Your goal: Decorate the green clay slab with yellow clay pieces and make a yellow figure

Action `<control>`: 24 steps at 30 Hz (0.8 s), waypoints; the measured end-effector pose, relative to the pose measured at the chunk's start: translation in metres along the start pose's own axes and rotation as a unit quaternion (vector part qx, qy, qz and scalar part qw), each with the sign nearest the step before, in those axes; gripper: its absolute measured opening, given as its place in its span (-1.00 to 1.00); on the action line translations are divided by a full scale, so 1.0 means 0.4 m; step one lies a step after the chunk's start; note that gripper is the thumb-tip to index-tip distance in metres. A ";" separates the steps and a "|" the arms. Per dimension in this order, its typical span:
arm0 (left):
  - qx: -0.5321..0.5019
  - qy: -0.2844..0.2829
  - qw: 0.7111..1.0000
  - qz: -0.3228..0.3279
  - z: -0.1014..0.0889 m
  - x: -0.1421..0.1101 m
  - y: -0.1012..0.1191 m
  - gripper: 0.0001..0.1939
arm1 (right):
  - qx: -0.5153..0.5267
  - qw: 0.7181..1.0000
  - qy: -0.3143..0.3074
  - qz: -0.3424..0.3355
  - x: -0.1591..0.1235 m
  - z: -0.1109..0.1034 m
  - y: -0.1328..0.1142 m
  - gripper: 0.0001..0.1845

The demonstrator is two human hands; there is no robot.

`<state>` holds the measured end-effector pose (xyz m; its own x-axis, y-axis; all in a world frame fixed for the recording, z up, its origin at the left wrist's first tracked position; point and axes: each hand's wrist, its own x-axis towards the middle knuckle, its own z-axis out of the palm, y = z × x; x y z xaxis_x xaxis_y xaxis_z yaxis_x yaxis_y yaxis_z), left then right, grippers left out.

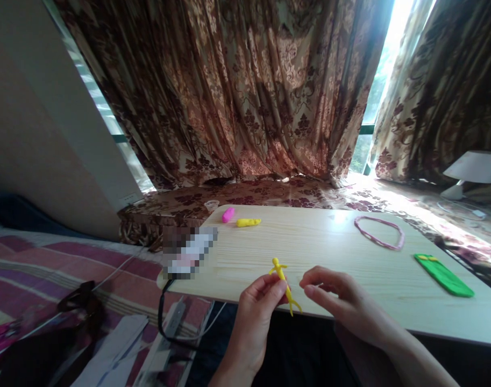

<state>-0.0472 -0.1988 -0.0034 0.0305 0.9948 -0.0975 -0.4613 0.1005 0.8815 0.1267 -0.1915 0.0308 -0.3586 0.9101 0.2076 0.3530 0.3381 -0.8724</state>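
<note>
My left hand (261, 301) is closed, pinching a small yellow clay figure (281, 275) between thumb and fingers. The figure has a round head, two short arms and a forked, tail-like lower end, and it tilts above the table's near edge. Just right of it, apart from the figure, is my right hand (342, 301). Its thumb and fingertips are drawn together in a pinch; anything between them is too small or hidden to make out. Beyond the hands, a yellow clay lump (248, 222) and a pink clay lump (228, 215) lie on the wooden table (301, 231).
A pink ring-shaped band (380, 247) and a flat green piece with yellow trim (445, 275) lie on the table's right side. A blurred-out device with a black cable (161, 312) rests at the left edge. Behind are patterned curtains (237, 97) and a white lamp (473, 167).
</note>
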 end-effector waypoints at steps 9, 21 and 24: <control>-0.004 0.003 1.000 -0.004 0.011 -0.001 0.004 -0.80 | 0.030 0.999 -0.014 0.023 -0.011 0.057 0.027 -0.86; 0.039 -0.031 0.998 0.030 0.054 0.043 -0.004 -0.81 | -0.025 0.991 0.131 -0.029 0.006 0.034 0.052 -0.88; 0.054 -0.049 0.997 0.031 0.084 0.058 -0.012 -0.80 | -0.040 0.985 0.164 -0.033 0.005 0.025 0.065 -0.90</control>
<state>-0.0145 -0.1755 0.0057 0.0934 0.9956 -0.0005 -0.3667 0.0349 0.9297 0.1265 -0.1836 0.0041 -0.0896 0.9098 0.4053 0.4097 0.4046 -0.8176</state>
